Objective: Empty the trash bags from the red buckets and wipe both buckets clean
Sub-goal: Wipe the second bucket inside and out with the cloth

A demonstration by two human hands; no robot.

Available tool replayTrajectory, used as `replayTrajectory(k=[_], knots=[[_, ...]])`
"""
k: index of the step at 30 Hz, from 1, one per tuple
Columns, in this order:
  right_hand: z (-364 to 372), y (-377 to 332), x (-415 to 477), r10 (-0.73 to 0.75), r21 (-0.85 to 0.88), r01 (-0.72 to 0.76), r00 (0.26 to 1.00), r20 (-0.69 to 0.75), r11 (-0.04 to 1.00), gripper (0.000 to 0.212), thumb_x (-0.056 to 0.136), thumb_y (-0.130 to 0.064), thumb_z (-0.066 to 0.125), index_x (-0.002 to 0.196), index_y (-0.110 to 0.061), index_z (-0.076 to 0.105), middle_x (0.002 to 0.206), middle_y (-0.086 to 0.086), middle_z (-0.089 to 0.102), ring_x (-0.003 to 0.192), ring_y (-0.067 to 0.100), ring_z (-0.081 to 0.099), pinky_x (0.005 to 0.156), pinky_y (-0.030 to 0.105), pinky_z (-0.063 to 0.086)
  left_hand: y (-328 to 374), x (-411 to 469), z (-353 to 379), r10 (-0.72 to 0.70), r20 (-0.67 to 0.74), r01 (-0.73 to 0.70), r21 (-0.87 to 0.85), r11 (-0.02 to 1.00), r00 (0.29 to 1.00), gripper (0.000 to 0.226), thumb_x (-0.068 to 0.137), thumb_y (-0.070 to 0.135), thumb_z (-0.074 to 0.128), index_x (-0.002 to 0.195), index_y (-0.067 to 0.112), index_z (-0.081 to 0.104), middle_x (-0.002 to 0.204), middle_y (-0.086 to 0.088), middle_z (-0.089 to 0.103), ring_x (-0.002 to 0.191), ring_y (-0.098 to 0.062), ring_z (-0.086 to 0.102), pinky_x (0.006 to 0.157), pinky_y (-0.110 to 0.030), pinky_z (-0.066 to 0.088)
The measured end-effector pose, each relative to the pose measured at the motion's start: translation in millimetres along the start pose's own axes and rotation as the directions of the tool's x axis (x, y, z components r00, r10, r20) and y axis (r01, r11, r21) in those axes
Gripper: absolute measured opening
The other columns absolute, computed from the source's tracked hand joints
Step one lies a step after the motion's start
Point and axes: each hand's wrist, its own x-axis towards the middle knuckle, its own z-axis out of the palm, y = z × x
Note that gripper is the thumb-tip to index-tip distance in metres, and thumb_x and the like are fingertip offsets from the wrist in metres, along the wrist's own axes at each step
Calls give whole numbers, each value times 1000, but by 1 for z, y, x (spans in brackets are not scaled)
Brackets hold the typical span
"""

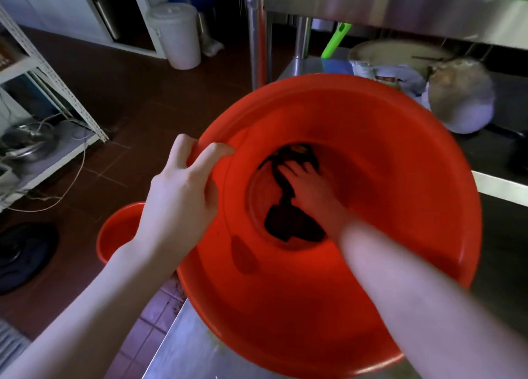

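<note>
1. The large red bucket (343, 278) is smooth, glossy plastic; its inner wall carries soft highlights.
2. The second red bucket (120, 232) looks like the same red plastic, with a duller sheen.
3. The dark cloth (288, 225) in the large bucket's bottom is matt, limp and creased.
4. The table top (183, 347) is brushed stainless steel with a faint, streaky shine.
5. The table leg (255, 35) is polished metal.
6. The white lidded pail (178, 38) is matt plastic.
7. The floor (128, 92) is matt brown tile.
8. The metal pot (460, 95) has a dull, worn grey finish.
9. The green handle (335, 39) is glossy plastic.
</note>
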Motion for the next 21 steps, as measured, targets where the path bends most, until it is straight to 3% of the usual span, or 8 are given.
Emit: replayTrajectory(k=[3,7,11,15,18,21], knots=[[5,34,-24,171,-32,-171,985,6,985,72,84,-20,66,145,-27,30,156,-4,19,137,32,28,93,45,49,5,-2,1,-2,-20,2,-7,1000,1000,55,78,-9,61,124,21,60,103,-9,43,61,-26,48,56,-35,47],[20,32,-48,230,-20,-230,971,58,973,46,94,-14,45,138,-24,39,155,2,19,130,37,35,92,43,48,11,-3,4,2,-50,-2,4,1000,999,57,79,-9,59,126,24,59,104,-8,43,62,-24,47,55,-35,46],[43,-1,-70,161,-100,-145,972,170,984,39,98,-19,39,135,-25,46,150,1,29,122,41,40,89,42,48,12,-6,4,-11,-58,11,-9,1000,998,59,78,-9,59,126,25,59,102,-7,42,63,-22,46,57,-32,43],[50,-35,-63,-52,-80,74,966,253,994,34,97,-15,39,128,-16,53,138,7,42,109,37,56,91,41,48,9,-6,4,-5,-55,4,-17,1000,998,59,77,-11,59,124,24,60,101,-7,42,63,-22,45,56,-33,44],[51,-65,-42,-184,-46,198,959,215,979,31,94,-11,41,120,-12,58,131,9,48,107,33,57,93,40,44,7,-5,3,6,-46,-7,-14,1000,999,58,77,-10,59,125,23,59,102,-6,42,62,-22,46,55,-34,45],[39,-79,-12,-299,-135,310,949,98,941,30,94,-11,40,117,-11,60,126,7,55,113,30,51,100,38,35,8,-5,2,18,-30,-19,-19,1000,999,58,77,-10,60,124,23,59,103,-7,42,61,-23,46,52,-32,44]])
